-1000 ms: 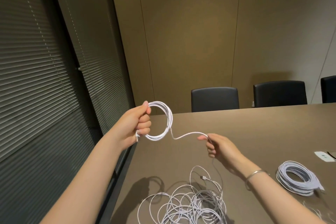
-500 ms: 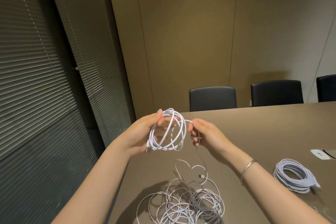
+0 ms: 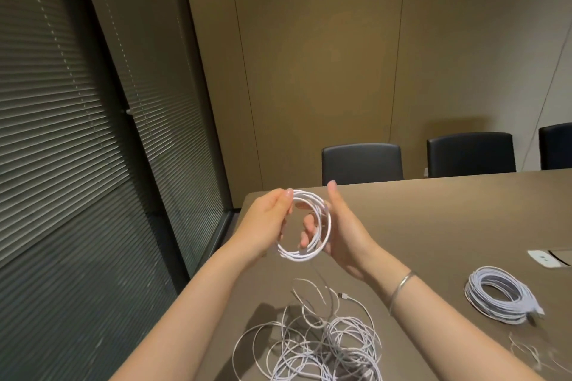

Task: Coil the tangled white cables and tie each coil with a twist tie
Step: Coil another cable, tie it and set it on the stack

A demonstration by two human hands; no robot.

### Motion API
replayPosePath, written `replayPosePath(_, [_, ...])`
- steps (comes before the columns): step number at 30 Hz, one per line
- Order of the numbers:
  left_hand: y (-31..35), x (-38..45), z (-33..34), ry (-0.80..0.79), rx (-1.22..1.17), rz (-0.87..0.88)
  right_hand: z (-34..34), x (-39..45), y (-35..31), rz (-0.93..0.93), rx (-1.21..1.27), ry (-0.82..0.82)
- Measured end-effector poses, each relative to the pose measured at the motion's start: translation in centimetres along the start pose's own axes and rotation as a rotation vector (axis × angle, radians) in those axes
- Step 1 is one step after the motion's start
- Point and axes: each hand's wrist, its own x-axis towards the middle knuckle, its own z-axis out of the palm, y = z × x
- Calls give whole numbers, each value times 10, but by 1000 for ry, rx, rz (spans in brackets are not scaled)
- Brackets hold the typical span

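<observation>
Both hands have closed in since a second ago, when the right hand (image 3: pixel 343 235) held the cable's tail out at arm's stretch. Now the left hand (image 3: pixel 266 219) pinches the coil (image 3: pixel 305 226) at its top edge, while the right cups its far side, fingers through the ring. That coil hangs above the surface (image 3: pixel 448 226); it looks light, limp and springy, best held where the loops bunch. Below the grip sprawls the tangle (image 3: pixel 312 346); off right, a finished bundle (image 3: pixel 501 297).
</observation>
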Motion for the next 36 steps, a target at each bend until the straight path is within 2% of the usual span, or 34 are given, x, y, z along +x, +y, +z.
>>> replayPosePath(3, [-2, -2, 3, 27, 53, 61, 0, 1, 4, -93, -174, 68])
replayPosePath(5, [-2, -1, 6, 7, -30, 25, 1, 1, 7, -128, -179, 126])
replayPosePath(8, [3, 1, 8, -45, -261, -130, 3, 0, 10, -163, -174, 186])
replayPosePath(12, [8, -3, 4, -212, -510, -364, 3, -2, 10, -208, -231, 216])
replayPosePath(15, [5, -4, 0, -328, -684, -436, 0, 0, 8, -198, -266, 228])
replayPosePath(18, [4, -3, -2, -389, -819, -460, -1, 1, 7, -173, -167, 199])
replayPosePath(21, [4, -2, 0, -378, -918, -448, 1, 0, 4, -101, -28, 188])
replayPosePath(23, [1, -1, 1, -347, -937, -423, 0, 0, 3, -73, -27, 178])
replayPosePath(27, [-5, -1, 4, -287, -924, -384, -6, 1, 3, -122, -193, 138])
replayPosePath(32, [-8, 0, 12, -263, -935, -407, -2, 4, 9, -213, -276, 280])
replayPosePath(36, [-6, -1, 16, -259, -844, -372, 0, 6, 14, -230, -264, 348])
